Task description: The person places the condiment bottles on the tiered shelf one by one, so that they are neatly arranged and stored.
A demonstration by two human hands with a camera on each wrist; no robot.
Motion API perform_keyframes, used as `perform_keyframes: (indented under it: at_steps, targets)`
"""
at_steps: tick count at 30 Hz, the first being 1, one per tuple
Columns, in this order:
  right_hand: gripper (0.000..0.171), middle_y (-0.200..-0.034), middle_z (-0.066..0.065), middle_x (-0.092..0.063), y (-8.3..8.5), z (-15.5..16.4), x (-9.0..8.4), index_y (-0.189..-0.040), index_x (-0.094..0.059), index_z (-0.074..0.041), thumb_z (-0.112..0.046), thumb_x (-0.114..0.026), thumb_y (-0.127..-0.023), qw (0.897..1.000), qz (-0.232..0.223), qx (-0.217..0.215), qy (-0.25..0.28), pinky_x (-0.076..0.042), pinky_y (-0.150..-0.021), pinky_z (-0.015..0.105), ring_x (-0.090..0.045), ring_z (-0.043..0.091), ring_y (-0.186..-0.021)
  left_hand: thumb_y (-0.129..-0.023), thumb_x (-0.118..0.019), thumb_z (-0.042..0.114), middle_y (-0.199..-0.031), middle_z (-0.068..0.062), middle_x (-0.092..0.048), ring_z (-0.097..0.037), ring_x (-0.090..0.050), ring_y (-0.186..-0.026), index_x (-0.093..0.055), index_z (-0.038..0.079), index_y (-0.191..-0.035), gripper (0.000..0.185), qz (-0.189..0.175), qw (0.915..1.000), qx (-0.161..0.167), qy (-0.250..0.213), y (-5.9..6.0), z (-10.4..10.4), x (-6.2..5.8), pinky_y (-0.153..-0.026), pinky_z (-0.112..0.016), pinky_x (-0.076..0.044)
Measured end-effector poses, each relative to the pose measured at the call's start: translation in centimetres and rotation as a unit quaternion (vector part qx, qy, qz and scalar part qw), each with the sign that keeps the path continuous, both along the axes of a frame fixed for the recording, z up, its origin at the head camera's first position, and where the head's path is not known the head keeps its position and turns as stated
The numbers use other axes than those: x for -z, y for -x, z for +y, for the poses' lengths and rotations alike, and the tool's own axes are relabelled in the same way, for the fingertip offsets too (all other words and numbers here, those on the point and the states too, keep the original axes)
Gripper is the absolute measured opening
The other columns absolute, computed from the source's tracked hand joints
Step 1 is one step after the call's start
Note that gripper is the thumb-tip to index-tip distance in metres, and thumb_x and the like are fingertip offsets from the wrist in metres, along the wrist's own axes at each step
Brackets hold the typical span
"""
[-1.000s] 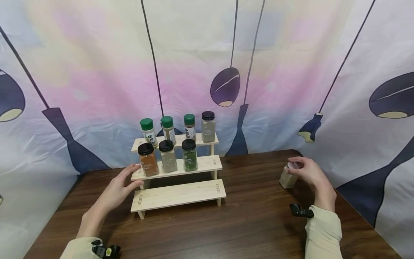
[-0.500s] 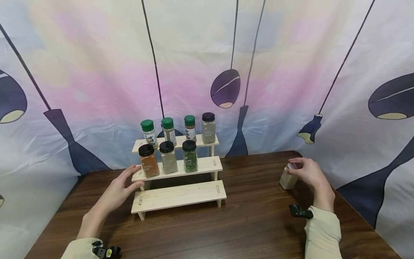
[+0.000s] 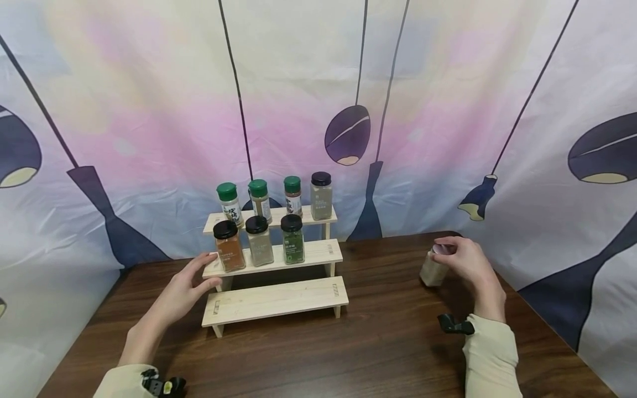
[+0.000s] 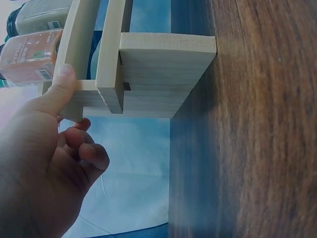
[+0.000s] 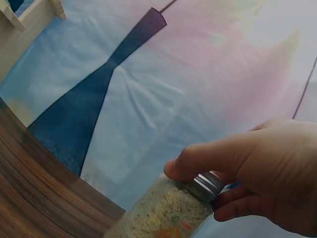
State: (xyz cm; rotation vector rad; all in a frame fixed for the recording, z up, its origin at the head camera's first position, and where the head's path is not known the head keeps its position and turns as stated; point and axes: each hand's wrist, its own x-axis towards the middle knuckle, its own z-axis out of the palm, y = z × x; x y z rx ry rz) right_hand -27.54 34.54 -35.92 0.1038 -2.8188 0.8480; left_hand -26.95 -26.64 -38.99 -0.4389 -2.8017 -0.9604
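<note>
My right hand (image 3: 471,264) grips a clear spice jar (image 3: 432,272) by its capped top, at the right of the table. In the right wrist view the jar (image 5: 168,210) has a silvery cap and coarse pale granules inside, and it leans. My left hand (image 3: 174,298) holds the left end of a tiered wooden spice rack (image 3: 278,301) at the middle shelf. The left wrist view shows that thumb (image 4: 63,87) on the shelf board, with the other fingers curled beyond its end. Beside this hand stands an orange-filled jar (image 3: 230,251) with a black cap.
A pale jar (image 3: 260,246) and a green-filled jar (image 3: 293,245) share the middle shelf. On the top shelf stand three green-capped shakers (image 3: 293,204) and a black-capped jar (image 3: 321,200). The brown wooden table (image 3: 378,331) meets a patterned cloth backdrop (image 3: 418,110).
My right hand has shifted slightly left with the spice jar in its grip. The left hand has kept its place on the rack.
</note>
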Motion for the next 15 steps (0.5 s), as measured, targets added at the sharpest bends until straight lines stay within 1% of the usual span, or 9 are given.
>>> perform_keyframes:
  at_steps: [7, 12, 15]
  targets:
    - [0.056, -0.129, 0.022, -0.063, 0.3, -2.2, -0.6, -0.135, -0.062, -0.004, -0.04, -0.069, -0.093, 1.0, 0.026, -0.014, 0.0, -0.052, -0.09, 0.052, -0.063, 0.037, -0.112, -0.099, -0.062, 0.038, -0.16, -0.028, -0.023, -0.054, -0.032, -0.139, -0.034, 0.008, -0.154, 0.069, 0.003, 1.0, 0.001, 0.0, -0.1, -0.1, 0.0, -0.097, -0.064, -0.045]
    - [0.056, -0.127, 0.021, -0.064, 0.5, -3.9, -1.0, -0.133, -0.063, -0.005, -0.041, -0.07, -0.092, 0.998, 0.051, -0.022, 0.0, -0.054, -0.088, 0.051, -0.064, 0.034, -0.108, -0.098, -0.062, 0.039, -0.16, -0.028, -0.024, -0.055, -0.032, -0.139, -0.034, 0.008, -0.154, 0.07, 0.008, 1.0, 0.003, 0.001, 0.0, -0.1, 0.1, -0.096, -0.064, -0.045]
    - [0.054, -0.123, 0.018, -0.066, 0.6, -4.9, -1.2, -0.131, -0.064, -0.005, -0.04, -0.072, -0.091, 0.997, 0.063, -0.031, 0.013, -0.055, -0.087, 0.049, -0.065, 0.03, -0.103, -0.098, -0.06, 0.045, -0.16, -0.027, -0.023, -0.054, -0.031, -0.14, -0.034, 0.009, -0.155, 0.072, 0.005, 1.0, 0.002, 0.002, 0.1, -0.2, 0.2, -0.097, -0.064, -0.044]
